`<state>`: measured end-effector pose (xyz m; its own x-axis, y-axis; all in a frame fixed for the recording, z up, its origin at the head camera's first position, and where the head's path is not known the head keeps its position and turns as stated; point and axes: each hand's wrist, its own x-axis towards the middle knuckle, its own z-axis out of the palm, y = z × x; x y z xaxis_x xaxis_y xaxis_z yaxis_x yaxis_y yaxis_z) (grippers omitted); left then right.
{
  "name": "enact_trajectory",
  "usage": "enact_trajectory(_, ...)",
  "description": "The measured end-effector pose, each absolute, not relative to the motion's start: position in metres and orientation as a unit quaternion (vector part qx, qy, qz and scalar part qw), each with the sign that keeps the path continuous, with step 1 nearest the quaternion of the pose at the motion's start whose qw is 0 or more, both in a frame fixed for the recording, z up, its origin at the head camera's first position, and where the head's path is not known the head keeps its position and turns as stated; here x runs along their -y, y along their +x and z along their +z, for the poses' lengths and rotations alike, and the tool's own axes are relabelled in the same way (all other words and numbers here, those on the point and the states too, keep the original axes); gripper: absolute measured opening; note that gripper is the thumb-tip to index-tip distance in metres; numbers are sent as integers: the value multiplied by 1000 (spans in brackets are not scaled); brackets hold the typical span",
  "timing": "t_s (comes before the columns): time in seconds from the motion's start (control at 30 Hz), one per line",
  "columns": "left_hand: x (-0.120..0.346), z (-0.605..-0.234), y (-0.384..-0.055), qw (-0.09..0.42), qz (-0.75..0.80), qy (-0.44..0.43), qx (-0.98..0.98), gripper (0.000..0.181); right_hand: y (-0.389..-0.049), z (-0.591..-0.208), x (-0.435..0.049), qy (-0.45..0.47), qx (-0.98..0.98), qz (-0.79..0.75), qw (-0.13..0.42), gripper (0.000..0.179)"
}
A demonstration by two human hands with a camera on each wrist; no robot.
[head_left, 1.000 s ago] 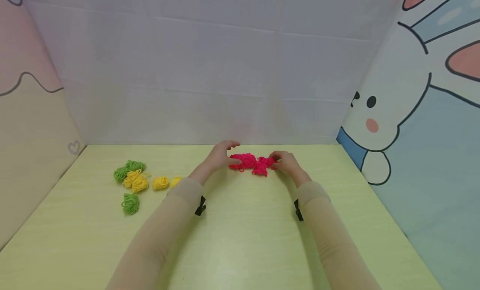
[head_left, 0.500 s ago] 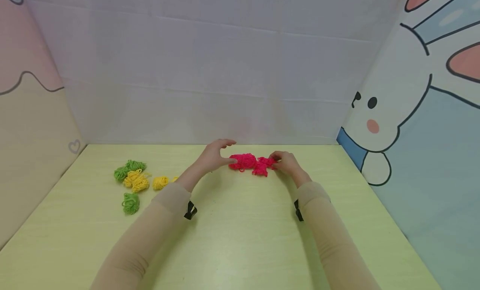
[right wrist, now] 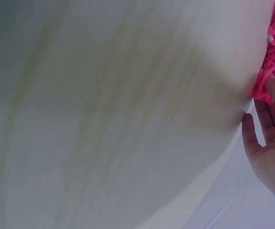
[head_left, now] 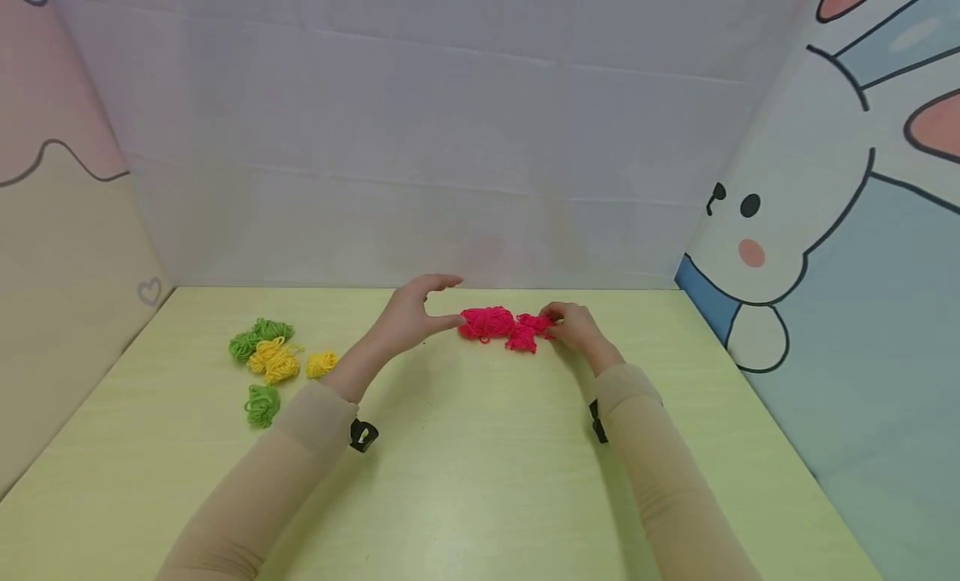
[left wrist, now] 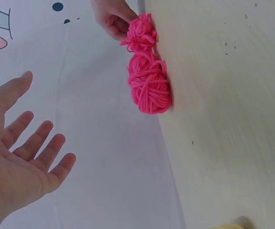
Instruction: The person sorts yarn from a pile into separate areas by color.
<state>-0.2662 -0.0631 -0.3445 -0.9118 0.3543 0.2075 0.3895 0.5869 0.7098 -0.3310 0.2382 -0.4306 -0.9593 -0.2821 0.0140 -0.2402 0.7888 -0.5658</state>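
Two bundles of hot-pink yarn lie end to end near the back of the table: a plump wound bundle (head_left: 487, 323) on the left and a knotted, looser bundle (head_left: 522, 339) touching it on the right. My right hand (head_left: 576, 326) pinches the right end of the looser bundle; the right wrist view shows the thumb laid over its strands (right wrist: 272, 67) with fingers behind. To the left of the plump bundle, my left hand (head_left: 408, 318) is held with thumb and fingers spread, nothing between them. In the left wrist view its fingers (left wrist: 47, 157) are loosely extended, apart from the yarn.
On the table's left side are green yarn bundles (head_left: 262, 406), a tangled yellow bundle (head_left: 273, 361) and a small yellow bundle (head_left: 321, 364) partly beside my left forearm. A pale cloth wall (head_left: 375, 189) rises right behind the table's back edge.
My left hand has drawn away to the left from the plump pink bundle, its forearm now covering a second small yellow bundle. My right hand and the pink yarn have stayed put.
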Motion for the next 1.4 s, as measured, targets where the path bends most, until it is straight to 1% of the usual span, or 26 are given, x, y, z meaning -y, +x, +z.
enact_trajectory(0.53, 96, -329, -230, 33, -394, -215, 893, 62, -331, -431, -242, -142, -946, -289, 34, 15)
enact_trajectory(0.8, 118, -332, -220, 30, -385, -211, 898, 63, -333, -432, -245, -135, -938, -315, 57, 14)
enact_trajectory(0.83, 120, -333, -218, 29, -384, -209, 899, 63, -334, -433, -246, -146, -936, -318, 48, 13)
enact_trajectory(1.03, 137, -338, -215, 30, -382, -204, 901, 65, -335, -433, -247, -148, -935, -319, 44, 13)
enact_trajectory(1.07, 140, -339, -215, 31, -380, -204, 902, 66, -333, -432, -246, -139, -937, -316, 52, 15)
enact_trajectory(1.23, 156, -344, -212, 32, -373, -198, 906, 65, -330, -429, -244, -135, -945, -293, 50, 17)
enact_trajectory(1.4, 172, -349, -209, 22, -366, -197, 909, 63, -328, -428, -244, -136, -946, -289, 49, 18)
